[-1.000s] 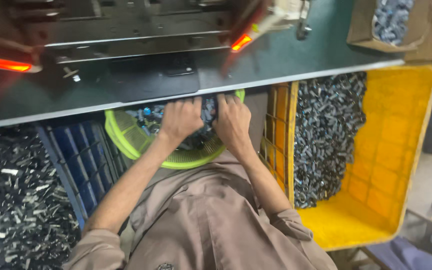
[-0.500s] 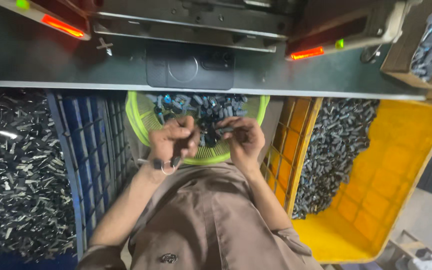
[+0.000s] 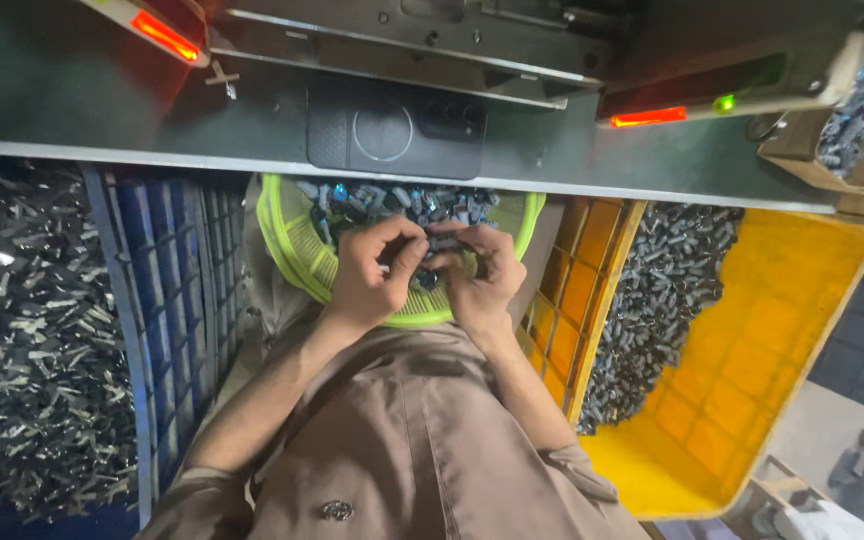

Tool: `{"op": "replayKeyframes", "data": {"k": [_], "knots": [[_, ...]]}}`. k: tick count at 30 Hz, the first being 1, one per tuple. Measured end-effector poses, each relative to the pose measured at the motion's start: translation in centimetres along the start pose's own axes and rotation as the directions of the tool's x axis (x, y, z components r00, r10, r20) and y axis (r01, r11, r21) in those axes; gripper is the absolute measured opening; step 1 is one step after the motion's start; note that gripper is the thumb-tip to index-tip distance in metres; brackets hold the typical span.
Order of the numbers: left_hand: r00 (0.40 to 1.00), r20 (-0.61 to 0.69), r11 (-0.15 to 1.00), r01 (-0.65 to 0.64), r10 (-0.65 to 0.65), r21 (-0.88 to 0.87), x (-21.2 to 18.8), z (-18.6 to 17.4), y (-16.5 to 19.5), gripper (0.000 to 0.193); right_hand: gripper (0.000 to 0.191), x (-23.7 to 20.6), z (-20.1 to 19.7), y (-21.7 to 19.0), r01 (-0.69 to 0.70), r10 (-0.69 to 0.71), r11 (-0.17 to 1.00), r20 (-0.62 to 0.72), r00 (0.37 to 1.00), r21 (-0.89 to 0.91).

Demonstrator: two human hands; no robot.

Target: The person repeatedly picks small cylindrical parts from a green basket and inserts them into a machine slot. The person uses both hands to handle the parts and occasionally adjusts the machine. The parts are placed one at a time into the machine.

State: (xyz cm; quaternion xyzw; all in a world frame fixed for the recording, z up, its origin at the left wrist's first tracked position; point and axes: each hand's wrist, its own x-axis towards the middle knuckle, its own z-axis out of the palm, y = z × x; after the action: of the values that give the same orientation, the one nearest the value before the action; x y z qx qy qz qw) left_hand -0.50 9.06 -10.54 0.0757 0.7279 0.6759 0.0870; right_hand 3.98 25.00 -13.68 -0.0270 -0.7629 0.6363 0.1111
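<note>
- Small dark metal parts lay heaped in a green basket on the person's lap, just under the bench edge.
- Parts looked like short stubby pieces, grey-blue, some shiny; exact shape too small to tell.
- Left hand was curled over the pile, fingers bent in, pinching a few parts against the thumb.
- Right hand was also curled, fingertips meeting the left hand's over the pile; seemed to hold a part or two, count unclear.
- Neither hand was spread flat; both were mostly closed.
- Handling guess: each part was light, stiff and hard, probably slick, easy to drop one at a time.
- Not fragile by the look of it; loose heap would shift and spill if scooped fast.
- Best hold, judged: fingertip pinch across a part's short body, or a cupped handful from the heap's top.
- Basket looked like thin mesh plastic, light, likely flexed under load; grip at the rim.
- Yellow crate stood at the right, near the basket, with a bank of similar parts along its left side.
- Blue crate stood at the left, beside a spread of pale metal strips.
- On the bench sat a dark phone-like slab, just above the basket.
- Two red lights glowed on the machine further back.
</note>
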Motion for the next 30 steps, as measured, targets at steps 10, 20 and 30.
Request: {"op": "replayKeyframes", "data": {"k": [10,20,30], "knots": [[0.988,0.007,0.985,-0.157,0.157,0.075,-1.1,-3.3,2.9,0.012,0.033,0.1,1.4,0.3,-0.116,0.081,0.899,0.1,0.992,0.423],[0.999,-0.03,0.988,0.041,-0.037,0.148,-2.8,-6.1,2.3,0.033,0.031,0.5,0.9,0.2,-0.246,0.366,0.52,0.046,0.929,0.818],[0.952,0.248,0.882,0.044,-0.18,0.47,-3.2,-2.3,-2.7,0.017,0.029,2.5,-1.1,-1.3,-0.399,0.426,0.004,0.36,0.83,0.917]]}}
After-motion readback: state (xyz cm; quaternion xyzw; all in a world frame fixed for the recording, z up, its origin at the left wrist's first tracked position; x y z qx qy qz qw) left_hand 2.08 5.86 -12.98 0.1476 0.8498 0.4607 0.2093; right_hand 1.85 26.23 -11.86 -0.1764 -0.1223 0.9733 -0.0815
